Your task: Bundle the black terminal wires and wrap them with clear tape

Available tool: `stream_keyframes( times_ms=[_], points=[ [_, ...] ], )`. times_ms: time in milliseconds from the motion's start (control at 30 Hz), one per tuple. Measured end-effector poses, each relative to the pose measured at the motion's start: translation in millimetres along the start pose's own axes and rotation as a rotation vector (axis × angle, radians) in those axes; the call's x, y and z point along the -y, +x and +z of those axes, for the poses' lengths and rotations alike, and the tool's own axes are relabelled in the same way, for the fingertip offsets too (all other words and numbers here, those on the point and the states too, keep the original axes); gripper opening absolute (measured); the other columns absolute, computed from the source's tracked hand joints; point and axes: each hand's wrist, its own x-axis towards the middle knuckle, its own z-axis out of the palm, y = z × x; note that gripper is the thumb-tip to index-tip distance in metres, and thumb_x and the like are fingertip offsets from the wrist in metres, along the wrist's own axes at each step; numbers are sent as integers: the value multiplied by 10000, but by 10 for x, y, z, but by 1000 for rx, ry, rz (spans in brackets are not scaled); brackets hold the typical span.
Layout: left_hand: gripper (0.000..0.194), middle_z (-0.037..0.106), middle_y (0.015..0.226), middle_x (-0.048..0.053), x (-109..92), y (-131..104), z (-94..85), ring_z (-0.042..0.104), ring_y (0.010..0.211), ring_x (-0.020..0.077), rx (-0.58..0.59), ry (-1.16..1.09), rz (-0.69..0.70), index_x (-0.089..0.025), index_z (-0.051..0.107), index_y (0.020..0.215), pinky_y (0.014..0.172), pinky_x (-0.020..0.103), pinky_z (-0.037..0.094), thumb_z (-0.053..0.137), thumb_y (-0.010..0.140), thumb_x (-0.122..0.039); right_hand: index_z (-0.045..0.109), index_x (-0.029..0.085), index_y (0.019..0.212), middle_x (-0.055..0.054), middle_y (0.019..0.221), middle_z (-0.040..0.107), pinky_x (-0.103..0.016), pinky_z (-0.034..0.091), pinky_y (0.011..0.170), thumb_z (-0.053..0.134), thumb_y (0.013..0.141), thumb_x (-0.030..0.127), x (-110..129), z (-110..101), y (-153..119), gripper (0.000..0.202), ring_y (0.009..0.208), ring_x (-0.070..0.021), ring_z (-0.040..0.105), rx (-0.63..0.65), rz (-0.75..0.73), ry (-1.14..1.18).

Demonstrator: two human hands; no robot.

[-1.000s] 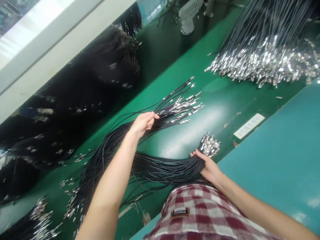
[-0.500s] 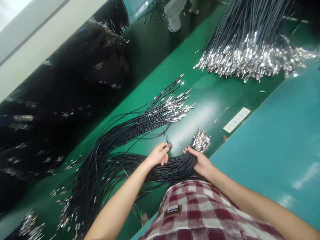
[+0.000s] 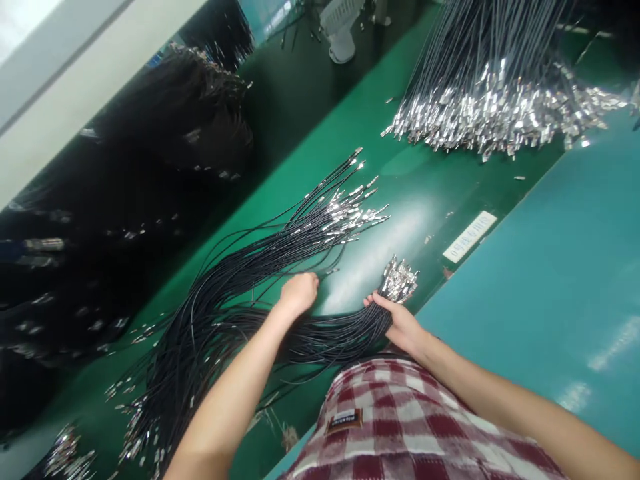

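My right hand (image 3: 400,321) is closed around a bundle of black wires (image 3: 353,333), just behind their cluster of silver metal terminals (image 3: 400,280). To the left, my left hand (image 3: 301,292) is over the wires with its fingers curled, back of the hand upward. A single black wire with a small metal end (image 3: 332,271) sticks out by its fingertips and appears pinched there; the fingers partly hide the grip. Beyond that hand a second, looser bundle of black wires (image 3: 250,257) lies on the green surface, its silver ends (image 3: 350,212) fanned out.
A large mass of wires with silver terminals (image 3: 495,113) lies at the upper right. Dark wire heaps (image 3: 170,127) fill the left side, below a pale beam (image 3: 100,87). A white label (image 3: 470,237) is near the edge of the blue-green surface (image 3: 560,267). A white plastic object (image 3: 342,33) stands at the back.
My left hand has moved left and slightly away from me, turning its back upward. The single wire's end now points right beside it. My right hand keeps hold of the bundle.
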Motion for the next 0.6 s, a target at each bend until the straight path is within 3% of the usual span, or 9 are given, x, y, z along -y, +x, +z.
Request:
stream_keyframes(
  times_ms=[133, 200, 300, 400, 600],
  points=[
    [297, 591, 702, 9, 26, -242, 422, 524, 642, 152, 92, -63, 226, -183, 620, 926, 633, 243, 387, 396, 974, -371, 693, 161, 788, -32, 763, 719, -247, 589, 655, 817, 719, 96, -1, -31, 18, 155, 697, -159, 686, 39, -15, -25],
    [291, 640, 806, 31, -13, -351, 615, 582, 720, 171, 92, 21, 272, -196, 594, 983, 694, 260, 416, 362, 993, -371, 699, 160, 790, -28, 775, 721, -246, 585, 688, 844, 717, 158, 1, -45, 10, 162, 710, -158, 686, 99, -24, -47],
    [252, 674, 828, 72, -67, -422, 852, 646, 753, 226, 77, 330, 152, -194, 541, 1074, 707, 303, 437, 333, 999, -314, 722, 160, 820, -24, 810, 728, -255, 577, 733, 904, 652, 280, -3, -49, -17, 276, 745, -169, 686, 169, -53, -95],
    [302, 707, 870, 125, -111, -403, 1056, 686, 770, 287, 100, 527, 94, -175, 466, 1216, 690, 350, 460, 282, 1003, -284, 741, 165, 832, -2, 805, 729, -225, 558, 714, 957, 532, 325, -23, -39, -22, 403, 725, -149, 664, 160, -135, -124],
    [302, 705, 861, 158, -248, -384, 1320, 695, 780, 310, 66, 552, 85, -144, 457, 1200, 700, 394, 483, 254, 992, -224, 738, 169, 820, -8, 846, 735, -233, 544, 739, 945, 545, 363, -51, -67, 63, 396, 765, -158, 654, 90, -175, -134]
  ],
)
